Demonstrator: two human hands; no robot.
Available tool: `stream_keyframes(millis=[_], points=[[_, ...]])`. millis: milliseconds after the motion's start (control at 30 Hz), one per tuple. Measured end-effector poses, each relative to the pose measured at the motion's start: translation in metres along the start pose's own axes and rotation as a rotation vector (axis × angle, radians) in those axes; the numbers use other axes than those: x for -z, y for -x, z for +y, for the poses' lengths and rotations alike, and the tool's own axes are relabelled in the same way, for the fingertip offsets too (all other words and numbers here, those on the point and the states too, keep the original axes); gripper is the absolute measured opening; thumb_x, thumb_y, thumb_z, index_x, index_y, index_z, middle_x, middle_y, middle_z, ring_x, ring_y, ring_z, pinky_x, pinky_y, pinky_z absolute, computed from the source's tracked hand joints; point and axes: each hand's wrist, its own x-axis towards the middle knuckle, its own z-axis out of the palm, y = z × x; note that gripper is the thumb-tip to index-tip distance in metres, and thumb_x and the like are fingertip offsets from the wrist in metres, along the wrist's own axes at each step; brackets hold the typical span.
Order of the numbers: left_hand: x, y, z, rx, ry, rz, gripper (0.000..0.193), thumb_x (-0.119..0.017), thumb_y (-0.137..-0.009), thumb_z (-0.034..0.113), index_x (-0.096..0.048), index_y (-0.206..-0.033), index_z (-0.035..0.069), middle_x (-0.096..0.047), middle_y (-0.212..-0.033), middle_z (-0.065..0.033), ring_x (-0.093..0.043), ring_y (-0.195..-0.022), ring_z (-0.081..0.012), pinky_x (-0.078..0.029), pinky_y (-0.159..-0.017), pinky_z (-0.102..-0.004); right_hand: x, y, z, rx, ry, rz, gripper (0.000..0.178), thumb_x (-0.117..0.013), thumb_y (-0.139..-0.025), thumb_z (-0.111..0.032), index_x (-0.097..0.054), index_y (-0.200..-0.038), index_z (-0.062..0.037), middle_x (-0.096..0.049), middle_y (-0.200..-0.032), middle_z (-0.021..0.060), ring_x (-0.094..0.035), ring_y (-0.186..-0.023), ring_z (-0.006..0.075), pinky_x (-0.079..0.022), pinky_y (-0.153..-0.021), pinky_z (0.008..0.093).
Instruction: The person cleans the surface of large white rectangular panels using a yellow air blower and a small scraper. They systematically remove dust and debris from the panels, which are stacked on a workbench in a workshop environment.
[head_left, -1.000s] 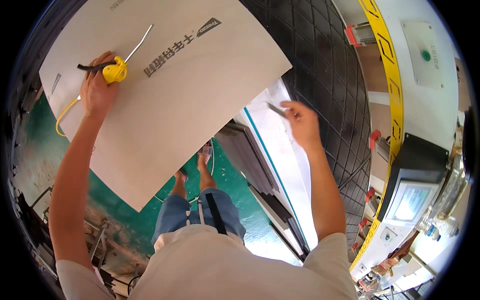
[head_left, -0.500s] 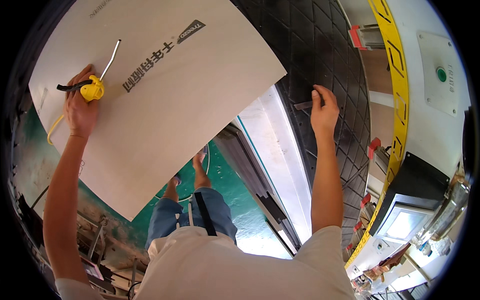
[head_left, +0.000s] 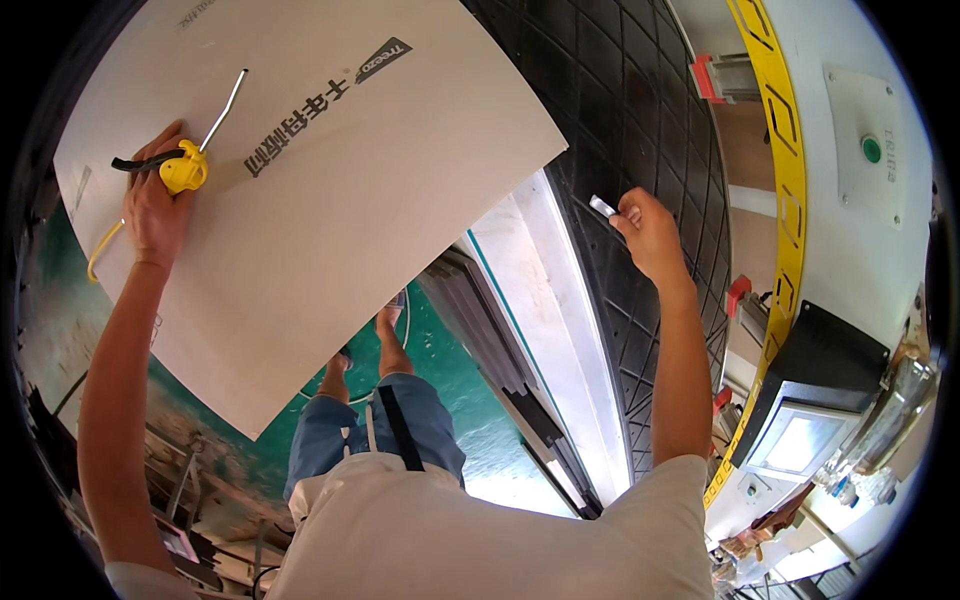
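Observation:
My left hand is closed around a yellow air blow gun with a black lever and a bent metal nozzle. The gun rests above a large pale board with dark printing, and its nozzle points away from me over the board. To the right, my right hand pinches a small flat strip that gleams bright; what it is made of I cannot tell. That hand hovers over a black ribbed mat surface, beyond the board's right corner.
A yellow hose trails from the gun past the board's left edge. A white machine ledge runs below the black surface. On the right stand red-tipped clamps, a yellow slotted rail, a green button and a small screen. The floor is green.
My right hand has lifted the strip off the black surface and turned it, so it now catches the light. My left hand and the blow gun have hardly moved.

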Motion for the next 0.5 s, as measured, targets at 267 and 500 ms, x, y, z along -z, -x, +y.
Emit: stream_keyframes(millis=[267, 500], points=[[-0.002, 0.001, -0.002, -0.005, 0.0, 0.022, 0.035, -0.073, -0.081, 0.001, -0.068, -0.115, 0.011, -0.066, -0.139, 0.0003, -0.06, -0.126, -0.0301, -0.05, -0.104, -0.0397, -0.025, -0.038, -0.061, 0.244, -0.176, 0.338, 0.013, -0.074, -0.091, -0.008, -0.075, -0.103, -0.0031, -0.067, -0.094, 0.0079, -0.066, -0.081, 0.0238, -0.052, -0.073, 0.0339], [-0.002, 0.0, 0.001, 0.007, -0.041, 0.004, 0.034, -0.071, -0.084, 0.002, -0.068, -0.117, 0.012, -0.066, -0.139, 0.0008, -0.06, -0.127, -0.0312, -0.049, -0.107, -0.0391, -0.035, -0.069, -0.071, 0.535, 0.089, 0.395, 0.01, -0.073, -0.092, -0.008, -0.077, -0.1, -0.0067, -0.065, -0.088, 0.005, -0.065, -0.082, 0.0238, -0.053, -0.071, 0.0355]])
